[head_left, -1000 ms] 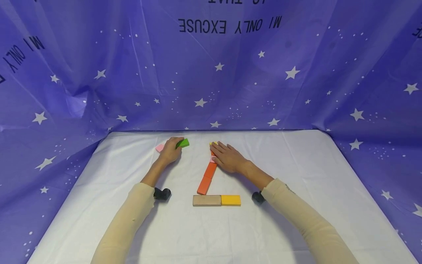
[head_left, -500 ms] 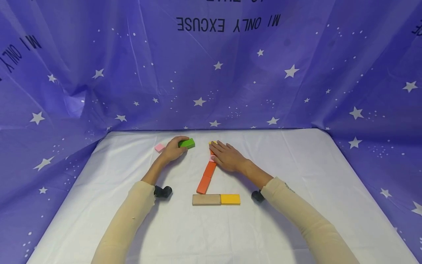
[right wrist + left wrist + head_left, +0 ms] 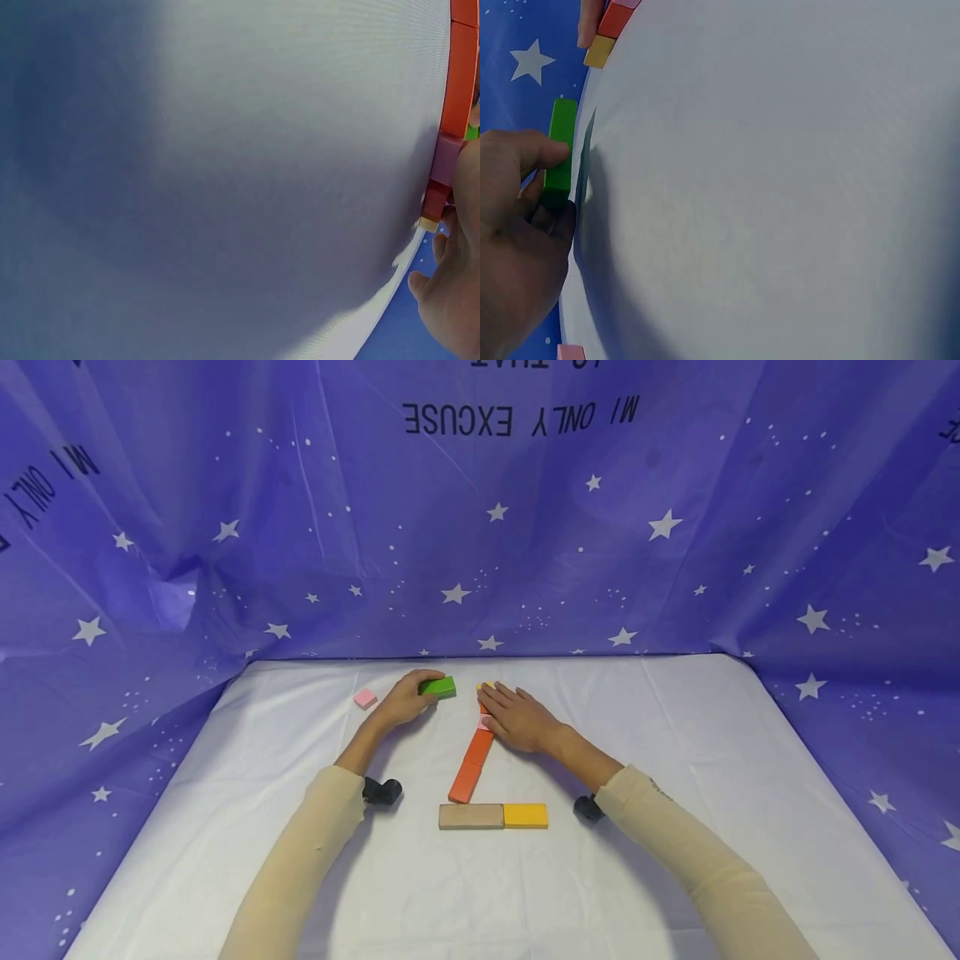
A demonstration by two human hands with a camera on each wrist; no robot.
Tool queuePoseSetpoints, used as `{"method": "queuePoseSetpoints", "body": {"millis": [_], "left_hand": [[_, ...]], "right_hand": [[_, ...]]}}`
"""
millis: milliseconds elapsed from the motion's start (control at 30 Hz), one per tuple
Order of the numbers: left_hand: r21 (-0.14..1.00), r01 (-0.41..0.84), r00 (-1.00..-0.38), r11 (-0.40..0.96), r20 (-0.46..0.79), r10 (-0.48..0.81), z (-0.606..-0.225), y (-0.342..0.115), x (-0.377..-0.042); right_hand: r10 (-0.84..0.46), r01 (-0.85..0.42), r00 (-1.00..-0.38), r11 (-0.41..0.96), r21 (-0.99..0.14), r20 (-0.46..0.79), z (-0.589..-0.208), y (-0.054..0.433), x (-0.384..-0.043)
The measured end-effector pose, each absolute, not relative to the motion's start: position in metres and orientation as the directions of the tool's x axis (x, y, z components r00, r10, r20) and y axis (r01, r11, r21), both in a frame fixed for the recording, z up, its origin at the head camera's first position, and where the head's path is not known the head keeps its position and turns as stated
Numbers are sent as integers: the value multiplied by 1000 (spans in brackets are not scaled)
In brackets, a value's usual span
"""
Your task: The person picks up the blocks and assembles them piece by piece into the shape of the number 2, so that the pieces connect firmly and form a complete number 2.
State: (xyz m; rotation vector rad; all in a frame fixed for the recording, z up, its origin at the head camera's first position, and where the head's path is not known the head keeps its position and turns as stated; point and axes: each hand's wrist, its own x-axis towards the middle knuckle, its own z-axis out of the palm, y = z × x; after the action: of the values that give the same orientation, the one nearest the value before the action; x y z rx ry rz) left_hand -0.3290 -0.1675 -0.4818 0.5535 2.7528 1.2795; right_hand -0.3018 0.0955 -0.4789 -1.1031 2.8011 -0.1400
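Between thumb and fingers, my left hand (image 3: 405,700) grips a green block (image 3: 441,687), which in the left wrist view seems held slightly above the cloth. My right hand (image 3: 521,720) rests, fingers extended, over the far end of a slanting row of blocks. That row has a yellow block (image 3: 600,51) at its far tip, then a red block (image 3: 618,19) mostly under my fingers. A pink block (image 3: 447,159) follows, and two orange blocks (image 3: 478,748) lead toward me. A small gap separates the green block from the yellow tip.
Below the row, a tan block (image 3: 471,816) lies end to end with a wider yellow block (image 3: 526,816). Left of my left hand sits a loose pink block (image 3: 365,698). The white-covered table (image 3: 637,893) meets a purple starry curtain (image 3: 480,552) at the back.
My left hand has carried the green block rightward, toward the row's far end. The loose pink block is now fully uncovered. My right hand stays where it was.
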Motion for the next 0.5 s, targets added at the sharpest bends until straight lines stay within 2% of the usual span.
{"method": "queuePoseSetpoints", "body": {"millis": [500], "left_hand": [[717,356,-910,598,122,396,-481,-146,-337]], "right_hand": [[-681,-668,-727,731,-136,-90,-478,95,-300]]}}
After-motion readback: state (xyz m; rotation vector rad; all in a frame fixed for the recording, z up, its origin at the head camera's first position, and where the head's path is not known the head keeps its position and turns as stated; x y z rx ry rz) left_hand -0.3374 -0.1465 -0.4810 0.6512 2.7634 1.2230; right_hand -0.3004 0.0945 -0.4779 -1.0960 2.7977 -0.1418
